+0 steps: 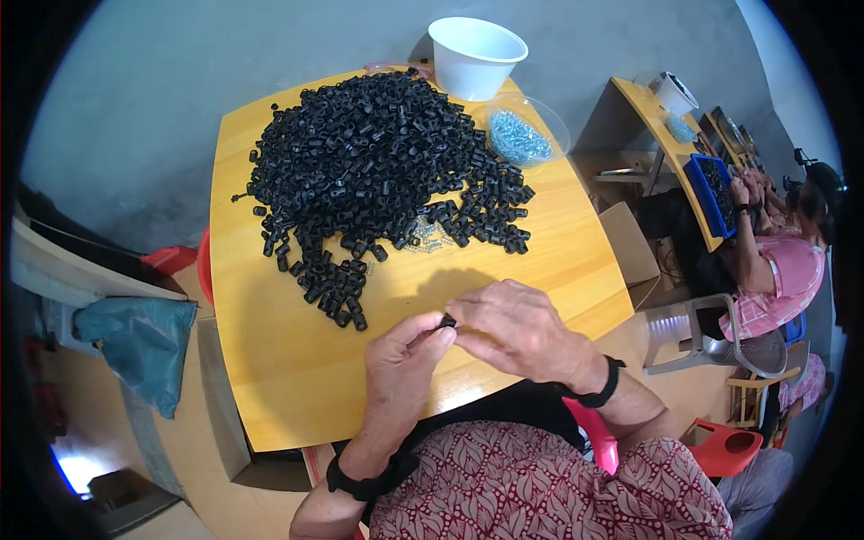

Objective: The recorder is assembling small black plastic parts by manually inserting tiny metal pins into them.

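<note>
Between the fingertips of my left hand (405, 360) is a small black plastic part (447, 321), pinched over the near edge of the table. My right hand (517, 328) meets it from the right, thumb and fingers closed at the part; anything else in that pinch is hidden. Beyond my hands spreads a large heap of similar black plastic parts (369, 162). A few small silvery pieces (429, 236) lie at the heap's near edge. To its right, a clear round tub (546, 117) holds many small shiny bluish metal pieces (517, 139).
At the table's (540, 279) far edge stands a white bucket (477, 58). A teal bag (139, 337) sits on the left. On the right, another person in pink (774, 270) works at a second table with a blue tray (711, 193). A cardboard box (627, 243) stands between the tables.
</note>
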A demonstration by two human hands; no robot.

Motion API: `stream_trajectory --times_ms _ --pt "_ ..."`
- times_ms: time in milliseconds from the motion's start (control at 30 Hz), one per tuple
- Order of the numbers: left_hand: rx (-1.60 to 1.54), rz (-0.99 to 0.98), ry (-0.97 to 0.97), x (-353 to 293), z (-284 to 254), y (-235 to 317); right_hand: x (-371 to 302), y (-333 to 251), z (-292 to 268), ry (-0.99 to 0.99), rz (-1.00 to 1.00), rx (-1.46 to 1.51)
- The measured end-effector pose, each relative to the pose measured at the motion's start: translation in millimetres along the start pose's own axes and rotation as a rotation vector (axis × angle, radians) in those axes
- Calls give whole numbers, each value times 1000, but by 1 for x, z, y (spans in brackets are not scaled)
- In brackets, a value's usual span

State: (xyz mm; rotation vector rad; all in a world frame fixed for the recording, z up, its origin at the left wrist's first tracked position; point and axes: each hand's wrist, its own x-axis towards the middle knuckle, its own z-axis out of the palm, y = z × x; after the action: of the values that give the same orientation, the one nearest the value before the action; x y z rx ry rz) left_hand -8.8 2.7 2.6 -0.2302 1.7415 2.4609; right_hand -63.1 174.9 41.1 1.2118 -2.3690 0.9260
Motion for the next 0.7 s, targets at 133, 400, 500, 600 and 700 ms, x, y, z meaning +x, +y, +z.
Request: stream_trajectory --times_ms 133,400,500,600,700 --pt "93 22 4 1 3 -2 -5 6 -14 -61 93 150" --pt "62 80 26 0 7 -8 -15 -10 12 165 315 220" --pt "155 58 36 0 5 -6 -17 -6 19 204 195 139" --pt "111 28 31 -1 4 -6 -19 -2 17 171 128 90" --pt "21 30 -4 1 4 -4 -18 0 12 110 68 9"
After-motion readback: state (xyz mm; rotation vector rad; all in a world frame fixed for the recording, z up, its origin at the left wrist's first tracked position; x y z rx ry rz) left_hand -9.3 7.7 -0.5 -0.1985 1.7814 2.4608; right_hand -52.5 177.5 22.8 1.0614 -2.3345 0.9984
